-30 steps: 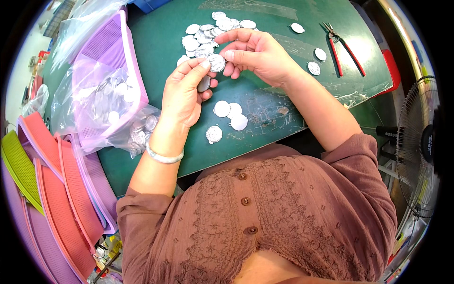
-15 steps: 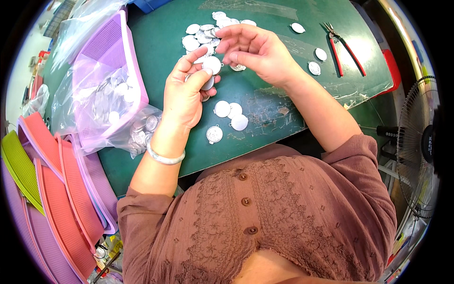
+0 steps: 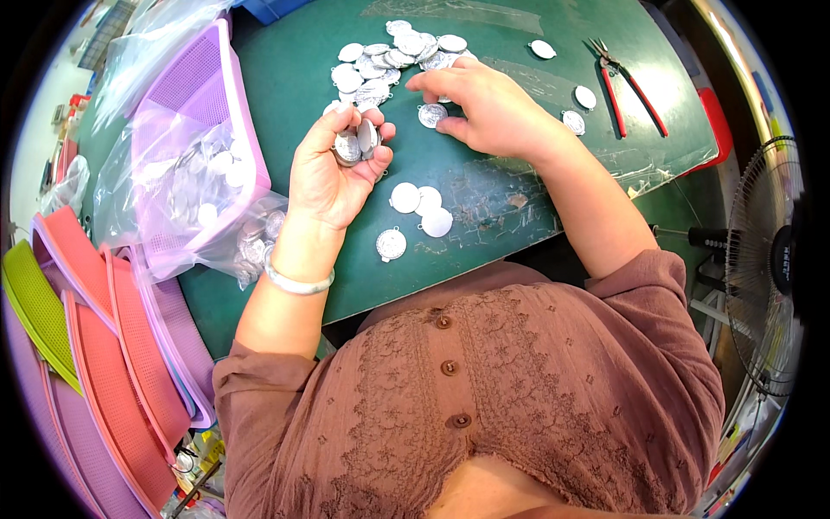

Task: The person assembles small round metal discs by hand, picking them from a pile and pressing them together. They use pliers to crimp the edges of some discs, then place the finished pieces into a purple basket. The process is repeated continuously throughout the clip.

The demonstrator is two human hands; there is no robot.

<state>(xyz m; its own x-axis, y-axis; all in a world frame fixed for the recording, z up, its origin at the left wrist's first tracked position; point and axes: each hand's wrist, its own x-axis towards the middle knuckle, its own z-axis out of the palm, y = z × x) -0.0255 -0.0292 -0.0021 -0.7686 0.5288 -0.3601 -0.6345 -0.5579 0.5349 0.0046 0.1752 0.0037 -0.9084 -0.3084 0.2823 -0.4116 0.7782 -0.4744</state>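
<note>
Several round silver medallions point(image 3: 347, 148) with small loops rest in the cupped fingers of my left hand point(image 3: 330, 177), which is closed around them. My right hand point(image 3: 501, 112) is over the table with thumb and index finger apart, and nothing shows between them. Just beside its fingertips, a single medallion point(image 3: 431, 116) lies flat on the green surface. Beyond both hands spreads a loose pile of medallions point(image 3: 377, 67). Nearer to me lie three plain-faced discs point(image 3: 437, 222), grouped together, and one disc with a patterned face point(image 3: 391, 245).
On the green table point(image 3: 519, 203), red-handled pliers point(image 3: 635, 95) lie at the right near a few single discs. A purple basket point(image 3: 245, 112) and clear plastic bags of medallions point(image 3: 199, 186) stand left. Stacked coloured baskets point(image 3: 112, 363) are lower left; a fan point(image 3: 761, 268) is right.
My left hand has turned and drawn slightly toward me, its medallions now gathered in the fingers. The right hand has lowered, palm down, beside the medallion on the table.
</note>
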